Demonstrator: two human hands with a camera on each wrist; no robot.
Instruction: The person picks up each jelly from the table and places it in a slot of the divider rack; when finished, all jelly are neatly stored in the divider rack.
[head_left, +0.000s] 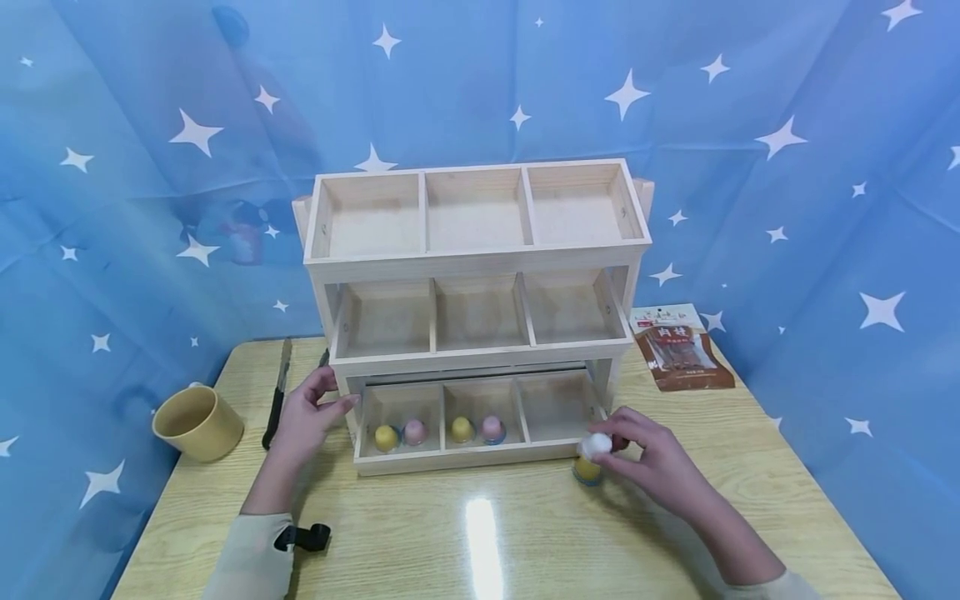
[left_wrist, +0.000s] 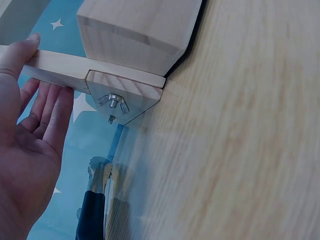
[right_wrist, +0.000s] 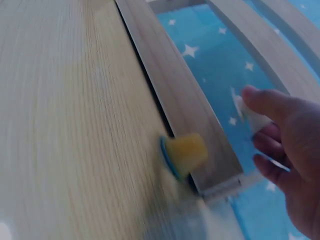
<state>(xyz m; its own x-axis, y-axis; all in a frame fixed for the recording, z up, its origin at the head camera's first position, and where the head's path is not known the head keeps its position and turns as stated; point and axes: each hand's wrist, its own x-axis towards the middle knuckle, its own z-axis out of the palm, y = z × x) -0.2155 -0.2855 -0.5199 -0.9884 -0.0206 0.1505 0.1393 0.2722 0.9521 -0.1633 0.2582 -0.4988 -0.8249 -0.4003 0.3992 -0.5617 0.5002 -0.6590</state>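
Observation:
A three-tier wooden shelf (head_left: 480, 267) stands on the table, each tier split into three compartments. My left hand (head_left: 306, 421) holds its left upright, thumb on one side and fingers on the other in the left wrist view. At the front right corner, my right hand (head_left: 654, 463) pinches a small white jelly cup (head_left: 597, 445). Just below it, a yellow jelly cup (right_wrist: 187, 150) with a blue rim stands on the table, close against the bottom tier. A yellow cup (head_left: 386, 437) and a pink cup (head_left: 415, 431) sit in the lower left compartment; another such pair occupies the lower middle one.
A yellow mug (head_left: 198, 422) is at the table's left edge. Between it and the shelf lies a knife (head_left: 278, 396) with a black handle. A brown snack packet (head_left: 682, 354) lies right of the shelf. Behind hangs a blue curtain (head_left: 480, 83) with white stars.

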